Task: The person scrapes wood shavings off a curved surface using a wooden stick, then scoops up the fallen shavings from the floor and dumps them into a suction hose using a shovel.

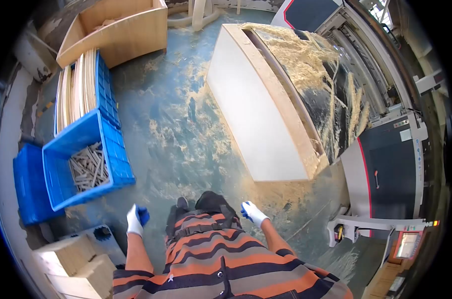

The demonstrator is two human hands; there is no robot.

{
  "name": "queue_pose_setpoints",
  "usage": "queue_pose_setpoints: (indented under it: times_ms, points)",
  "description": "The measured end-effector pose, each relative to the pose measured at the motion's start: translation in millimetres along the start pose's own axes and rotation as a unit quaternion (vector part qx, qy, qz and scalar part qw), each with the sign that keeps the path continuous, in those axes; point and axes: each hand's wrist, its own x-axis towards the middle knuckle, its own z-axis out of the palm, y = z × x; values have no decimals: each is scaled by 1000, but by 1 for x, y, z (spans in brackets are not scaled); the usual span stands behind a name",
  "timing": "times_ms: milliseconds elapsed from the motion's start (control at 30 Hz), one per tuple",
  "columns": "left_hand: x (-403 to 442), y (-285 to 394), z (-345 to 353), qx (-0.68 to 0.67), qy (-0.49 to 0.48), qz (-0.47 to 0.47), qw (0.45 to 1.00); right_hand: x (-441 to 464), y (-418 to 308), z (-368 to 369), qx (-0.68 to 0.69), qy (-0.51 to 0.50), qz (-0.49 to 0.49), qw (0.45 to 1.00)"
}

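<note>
My left hand (137, 219), in a white glove with a blue palm side, hangs at my left side. Its fingers are loosely curled, and I see nothing in them. The nearest thing to it is a blue plastic crate (117, 152) with many short, thin pieces (90, 167) in it. On the other side of my body, my right hand (254, 213) wears the same kind of glove. Its fingers are half bent and a little apart, with no object visible in them. Beyond it stands a large white-sided block or cabinet (256, 109) beside a machine.
Sawdust (305, 57) covers the machine's black bed (330, 119) and is scattered over the floor (161, 124). Thin boards (76, 94) stand in another blue crate (106, 89), near a wooden box (121, 37). A control panel on an arm (375, 224) juts in at right; wood blocks (76, 259) are stacked lower left.
</note>
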Motion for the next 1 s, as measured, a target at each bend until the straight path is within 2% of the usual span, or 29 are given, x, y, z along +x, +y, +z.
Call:
queue_pose_setpoints:
  times_ms: [33, 67, 100, 133, 167, 200, 300, 333, 367, 400, 433, 467, 500, 533, 567, 600, 700, 800, 833, 900, 933, 1000]
  points:
    - [-9, 50, 39, 1, 12, 28, 1000, -9, 7, -8, 23, 5, 43, 999]
    - [3, 117, 93, -21, -26, 91, 995, 8, -10, -18, 52, 27, 63, 996]
    - [25, 182, 118, -8, -61, 121, 991, 31, -27, -9, 86, 38, 86, 992]
    - [43, 225, 142, 34, -48, 158, 986, 44, -38, 0, 82, 37, 101, 991]
    - [72, 277, 173, 32, -72, 195, 978, 60, -77, 3, 80, 40, 96, 991]
    - [83, 315, 205, 27, -74, 219, 973, 78, -109, 3, 71, 41, 97, 992]
    - [137, 369, 260, 34, -79, 243, 966, 171, -203, -4, 35, -5, 67, 997]
    - [167, 369, 260, 47, -41, 220, 974, 256, -202, -5, -183, -19, -36, 982]
    - [195, 373, 264, 6, -40, 161, 986, 341, -200, -8, -393, 13, -137, 909]
    - [218, 363, 262, -18, -19, 100, 995, 308, -326, -18, -404, -64, -173, 896]
    - [224, 355, 265, -24, -6, 30, 999, 285, -435, -19, -248, 36, -45, 967]
    - [248, 337, 253, 6, 15, -10, 1000, 296, -501, -27, -224, 75, -90, 968]
    - [256, 322, 251, -16, 51, -79, 995, 307, -562, -36, -176, 76, -110, 975]
    - [254, 319, 256, -34, 44, -119, 991, 319, -621, -40, -155, 88, -140, 974]
    - [257, 313, 274, -121, 8, -93, 988, 326, -684, -49, -136, 107, -182, 968]
    - [267, 317, 290, -153, 2, -96, 984, 343, -736, -54, -149, 111, -216, 959]
    - [329, 366, 366, -109, 28, -132, 985, 398, -858, -70, -188, 134, -294, 927]
    - [428, 463, 451, -13, 10, -135, 991, 443, -930, -86, -254, 214, -305, 893]
    - [462, 506, 481, 17, -1, -129, 991, 481, -918, -89, -331, 250, -344, 842]
    - [530, 599, 552, 95, -12, -95, 991, 460, -988, -99, -296, 205, -143, 922]
    - [563, 657, 606, 142, -21, -60, 988, 462, -997, -106, -231, 178, -178, 940]
    - [619, 781, 732, 224, -56, 29, 973, 487, -1000, -123, -203, 191, -174, 945]
